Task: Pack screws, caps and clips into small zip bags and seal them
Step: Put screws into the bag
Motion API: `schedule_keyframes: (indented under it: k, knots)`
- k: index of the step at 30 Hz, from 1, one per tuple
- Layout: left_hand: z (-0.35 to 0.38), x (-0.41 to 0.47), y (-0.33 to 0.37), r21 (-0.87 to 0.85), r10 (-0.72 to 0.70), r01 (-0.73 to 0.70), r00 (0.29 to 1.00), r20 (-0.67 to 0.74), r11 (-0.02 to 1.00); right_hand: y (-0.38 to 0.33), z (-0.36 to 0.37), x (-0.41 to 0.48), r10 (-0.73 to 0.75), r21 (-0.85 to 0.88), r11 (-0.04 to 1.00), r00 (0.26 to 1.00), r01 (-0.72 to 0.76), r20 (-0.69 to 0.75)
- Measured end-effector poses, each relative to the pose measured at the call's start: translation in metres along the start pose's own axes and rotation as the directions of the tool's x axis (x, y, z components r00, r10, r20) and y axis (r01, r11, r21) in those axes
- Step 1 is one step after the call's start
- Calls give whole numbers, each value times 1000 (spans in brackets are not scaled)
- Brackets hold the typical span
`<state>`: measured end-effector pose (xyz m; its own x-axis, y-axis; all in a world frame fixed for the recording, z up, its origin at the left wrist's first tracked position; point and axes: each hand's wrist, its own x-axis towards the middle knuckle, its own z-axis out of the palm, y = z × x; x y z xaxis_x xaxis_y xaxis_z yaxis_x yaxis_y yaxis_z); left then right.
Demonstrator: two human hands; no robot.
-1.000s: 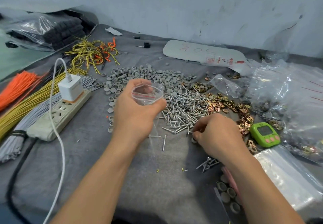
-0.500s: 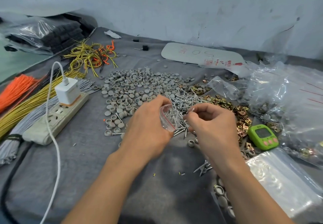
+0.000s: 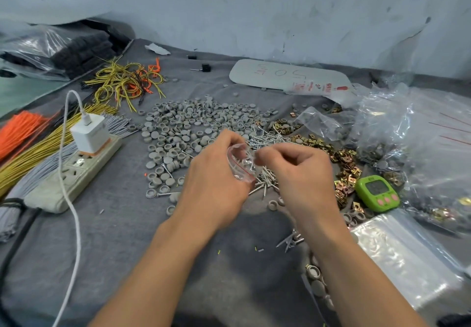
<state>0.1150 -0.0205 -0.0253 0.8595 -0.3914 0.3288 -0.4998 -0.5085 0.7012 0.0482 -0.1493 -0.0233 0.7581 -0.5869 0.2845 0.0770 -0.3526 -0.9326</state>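
Filling: left hand (image 3: 216,182) gripped zip bag (image 3: 239,164), right hand (image 3: 302,173) pinched something unclear at its mouth; caps (image 3: 183,128) at eleven o'clock likely next

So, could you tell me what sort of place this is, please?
Likely a small hardware-packing bench: loose piles of screws, grey caps and brass clips lie on a cloth-covered table, with a stack of empty zip bags nearby.

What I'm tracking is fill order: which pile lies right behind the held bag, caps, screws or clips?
The screws: that silver pile shows directly behind the bag; grey caps lie to its left, brass clips to its right.
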Motion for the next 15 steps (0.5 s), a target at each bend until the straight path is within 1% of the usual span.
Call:
schedule_keyframes:
  k: [1, 2, 3, 4, 6, 8, 9, 10, 11, 13, 15]
  knots:
    - [-1, 1, -1, -32, -8, 8, 1000, -18, 999, 2, -3, 2, 15, -14, 1000, 997, -16, -76]
    - [-2, 2, -1, -77, -19, 16, 999, -35, 997, 4, -7, 5, 32, -78, 996, 991, -43, -134]
    - [-3, 3, -2, -132, -34, 27, 998, -52, 991, 7, -10, 7, 49, -176, 981, 986, -77, -159]
    - [-4, 3, -2, -193, -53, 39, 996, -70, 980, 11, -13, 8, 72, -290, 950, 987, -112, -145]
    - [-6, 6, -2, -313, -101, 62, 989, -112, 948, 14, -13, 8, 132, -522, 843, 991, -132, -37]
    - [-8, 8, -1, -406, -155, 80, 975, -157, 910, 17, -9, 7, 185, -713, 698, 979, -69, 86]
    - [-8, 10, -1, -442, -178, 83, 968, -179, 893, 17, -5, 6, 201, -773, 634, 972, -33, 123]
    - [-9, 11, -1, -465, -196, 82, 960, -203, 882, 16, -2, 6, 208, -805, 593, 967, -8, 144]
    - [-10, 11, -1, -474, -209, 80, 951, -227, 877, 15, 0, 6, 205, -813, 583, 967, 1, 149]
    - [-11, 12, -1, -472, -225, 78, 938, -264, 878, 14, 0, 7, 218, -800, 599, 968, -29, 128]
    - [-11, 11, -2, -431, -224, 86, 934, -280, 898, 13, -1, 7, 228, -796, 602, 969, -64, 95]
